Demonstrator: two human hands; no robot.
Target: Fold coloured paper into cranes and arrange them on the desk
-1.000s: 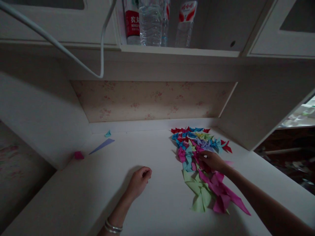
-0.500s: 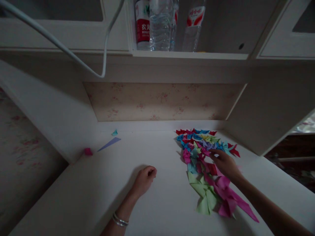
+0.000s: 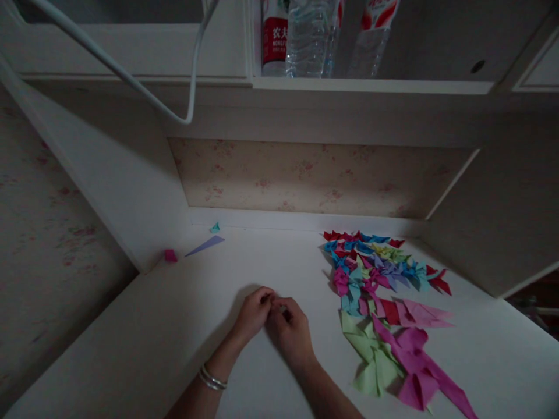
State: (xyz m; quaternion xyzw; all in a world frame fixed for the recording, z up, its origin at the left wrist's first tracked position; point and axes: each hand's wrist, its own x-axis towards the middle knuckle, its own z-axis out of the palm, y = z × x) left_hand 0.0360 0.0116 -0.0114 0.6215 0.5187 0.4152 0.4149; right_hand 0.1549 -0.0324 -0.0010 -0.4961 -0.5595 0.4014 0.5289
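Note:
My left hand [image 3: 253, 315], with silver bangles on the wrist, is closed with its fingertips in a pinch above the white tabletop. Against it, fingertip to fingertip, my right hand [image 3: 292, 333] is curled in a pinch too. Anything between the fingers is too small or hidden to make out. Right of the hands lies a spread of folded paper figures [image 3: 375, 267] in red, blue, yellow, purple and pink. Nearer to me are a larger pale green folded paper [image 3: 376, 361] and a large magenta one [image 3: 414, 355].
At the back left lie a purple paper triangle [image 3: 204, 245], a small teal folded piece [image 3: 215, 227] and a magenta piece [image 3: 170, 255]. Plastic bottles [image 3: 308, 41] stand on the shelf above. A white bent tube [image 3: 131, 81] hangs at upper left.
My right hand has left the folded paper figures and come left to meet my left hand. The left hand has stayed near the same place. The view has shifted slightly.

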